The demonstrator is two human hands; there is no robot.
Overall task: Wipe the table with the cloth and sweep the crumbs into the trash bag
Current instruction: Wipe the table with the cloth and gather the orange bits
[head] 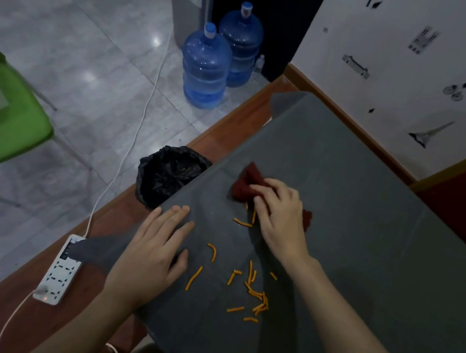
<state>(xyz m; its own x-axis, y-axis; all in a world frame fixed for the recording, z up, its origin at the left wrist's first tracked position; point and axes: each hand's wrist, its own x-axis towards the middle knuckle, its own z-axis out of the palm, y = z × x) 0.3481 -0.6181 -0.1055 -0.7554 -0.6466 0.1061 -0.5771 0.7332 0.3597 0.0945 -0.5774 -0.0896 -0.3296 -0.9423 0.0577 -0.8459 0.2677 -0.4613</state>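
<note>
Your right hand [279,212] grips the red cloth [247,186] beside the crumbs [250,287]; your left hand [156,251] lies flat, fingers straight, near the trash bag [164,174].

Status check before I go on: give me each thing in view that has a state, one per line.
cloth: bunched, on the grey mat
right hand: grips the cloth
left hand: flat, fingers straight, pressing the mat
grey mat: spread over the table
crumbs: scattered on the mat, not yet swept
trash bag: open, at the table edge
power strip: red light on, one cord plugged in
</note>
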